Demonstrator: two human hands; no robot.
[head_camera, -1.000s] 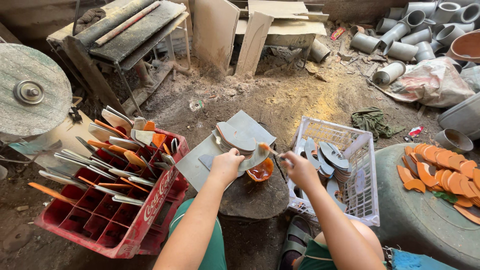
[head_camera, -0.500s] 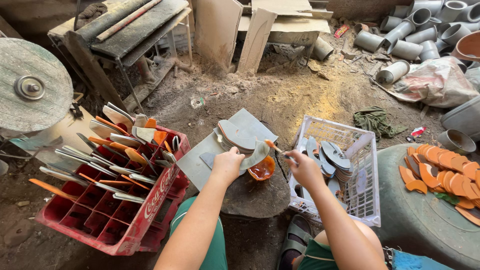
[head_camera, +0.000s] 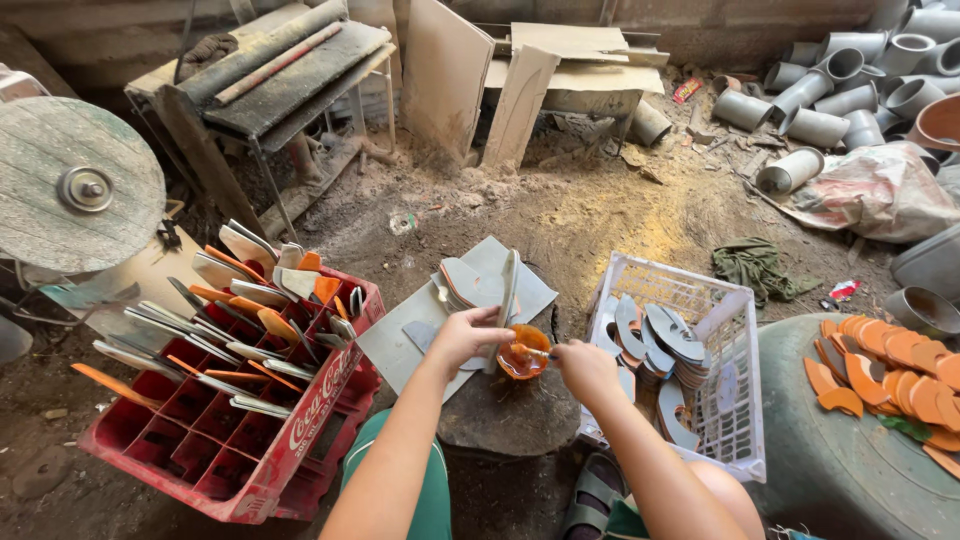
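Already many coated blades stand in the red crate (head_camera: 235, 440); left hand (head_camera: 462, 338) fingers grasp a grey blade (head_camera: 506, 295), right hand (head_camera: 585, 368) fingers pinch a brush (head_camera: 532, 352); the white basket (head_camera: 735, 400) holds more.

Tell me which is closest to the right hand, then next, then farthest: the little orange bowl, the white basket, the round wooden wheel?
From the right hand:
1. Orange bowl, just to its left.
2. White basket, to its right.
3. Round wooden wheel, far left.

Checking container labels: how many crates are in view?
2. A red plastic crate left of the left hand, stacked with grey and orange pieces; a white mesh crate right of the right hand. None seem hidden.
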